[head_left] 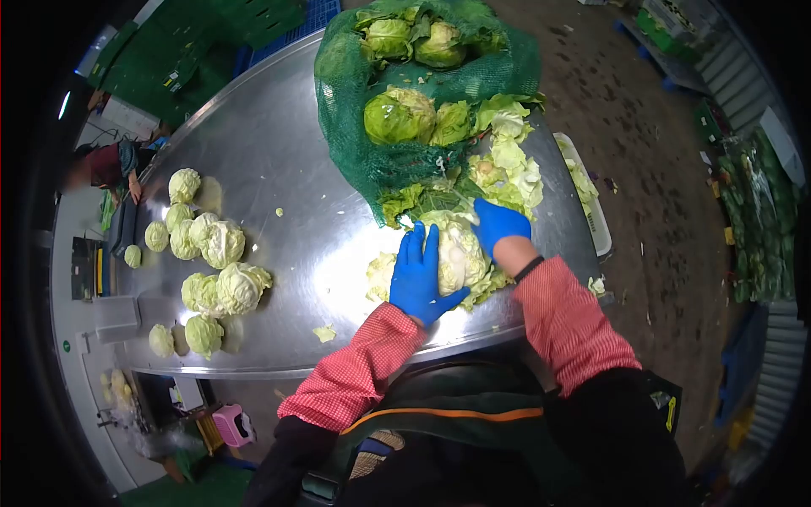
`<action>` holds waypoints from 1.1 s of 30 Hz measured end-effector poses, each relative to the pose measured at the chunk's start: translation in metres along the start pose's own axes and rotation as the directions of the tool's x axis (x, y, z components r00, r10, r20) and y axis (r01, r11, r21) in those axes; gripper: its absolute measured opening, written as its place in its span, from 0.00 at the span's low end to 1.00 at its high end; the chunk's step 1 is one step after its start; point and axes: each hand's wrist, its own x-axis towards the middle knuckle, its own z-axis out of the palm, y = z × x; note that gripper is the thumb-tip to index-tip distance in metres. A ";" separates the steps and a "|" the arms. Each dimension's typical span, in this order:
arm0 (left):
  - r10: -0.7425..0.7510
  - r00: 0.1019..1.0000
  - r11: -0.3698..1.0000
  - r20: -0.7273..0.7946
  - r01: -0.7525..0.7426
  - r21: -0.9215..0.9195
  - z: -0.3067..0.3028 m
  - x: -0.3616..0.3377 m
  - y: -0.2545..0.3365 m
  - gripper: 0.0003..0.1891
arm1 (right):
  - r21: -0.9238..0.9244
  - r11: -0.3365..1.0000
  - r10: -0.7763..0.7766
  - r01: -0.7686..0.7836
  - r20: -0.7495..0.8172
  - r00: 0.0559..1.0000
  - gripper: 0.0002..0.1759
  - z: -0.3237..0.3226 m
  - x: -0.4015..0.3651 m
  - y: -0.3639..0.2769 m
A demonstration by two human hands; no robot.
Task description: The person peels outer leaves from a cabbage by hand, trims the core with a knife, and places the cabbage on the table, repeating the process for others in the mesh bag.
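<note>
A pale green cabbage (454, 260) lies on the steel table near its front edge. My left hand (422, 275), in a blue glove, holds its left side with the thumb and fingers spread around it. At the cabbage's upper right is my right hand (500, 226), also blue-gloved, with its fingers curled closed; what they hold is hidden. Loose outer leaves (511, 160) are piled beyond my right hand. Just past the cabbage lies a green mesh sack (342, 127), with several untrimmed cabbages (393, 118) in and on it.
Several trimmed cabbages (243, 287) sit on the left of the steel table (291, 169). A white tray (598, 224) with leaves stands beside the right edge. Another person (110, 165) is at the far left. Filled green sacks (760, 220) are across the floor at right.
</note>
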 end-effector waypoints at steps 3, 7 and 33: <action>0.006 0.999 1.000 -0.042 -0.007 -0.026 0.000 0.001 -0.001 0.57 | 0.041 0.992 0.122 -0.123 0.029 0.992 0.20 0.002 0.013 0.013; 0.102 0.992 0.991 -0.072 -0.108 -0.085 0.000 -0.029 -0.011 0.55 | 0.115 0.985 0.133 -0.128 -0.038 0.990 0.22 0.026 0.012 0.038; -0.573 0.818 0.664 -0.038 0.438 -0.606 -0.011 -0.008 -0.059 0.53 | 0.367 0.927 0.011 -0.078 0.181 0.983 0.32 0.030 -0.058 -0.024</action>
